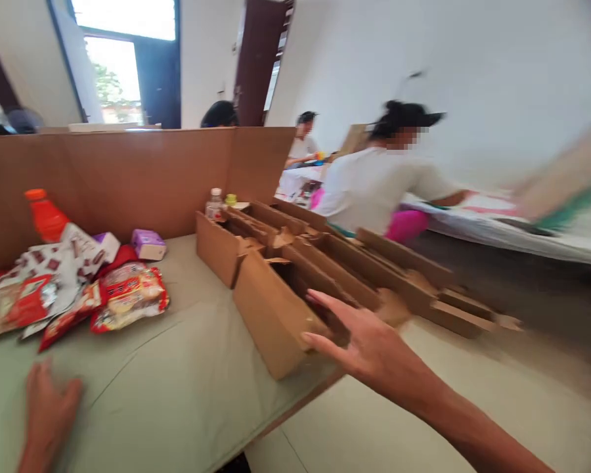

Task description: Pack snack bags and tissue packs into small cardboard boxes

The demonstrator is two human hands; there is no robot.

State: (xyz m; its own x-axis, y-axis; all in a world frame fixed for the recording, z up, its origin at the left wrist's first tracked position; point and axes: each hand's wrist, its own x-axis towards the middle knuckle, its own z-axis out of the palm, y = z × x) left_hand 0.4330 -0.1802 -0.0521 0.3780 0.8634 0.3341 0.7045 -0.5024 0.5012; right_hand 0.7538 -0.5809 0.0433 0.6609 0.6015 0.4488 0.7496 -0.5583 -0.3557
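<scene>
My right hand (357, 332) reaches over the near end of a long cardboard box (270, 322), thumb and fingers stretched apart. I cannot tell whether it touches the box. More narrow open-topped cardboard boxes (217, 253) lie side by side behind it. At the lower left, my left hand (49, 410) is low over the table, slightly blurred, thumb apart from the fingers and nothing in it. Just beyond it lies a heap of snack packets: a red and clear bag (132, 295), a brown-and-white patterned packet (59, 266) and a purple box (148, 244).
An orange bottle (48, 215) stands tilted behind the packets. A clear bottle (215, 205) is at the far end of the boxes. A tall cardboard panel (152, 177) borders the table (177, 394). People sit beyond, one in a white shirt (369, 180).
</scene>
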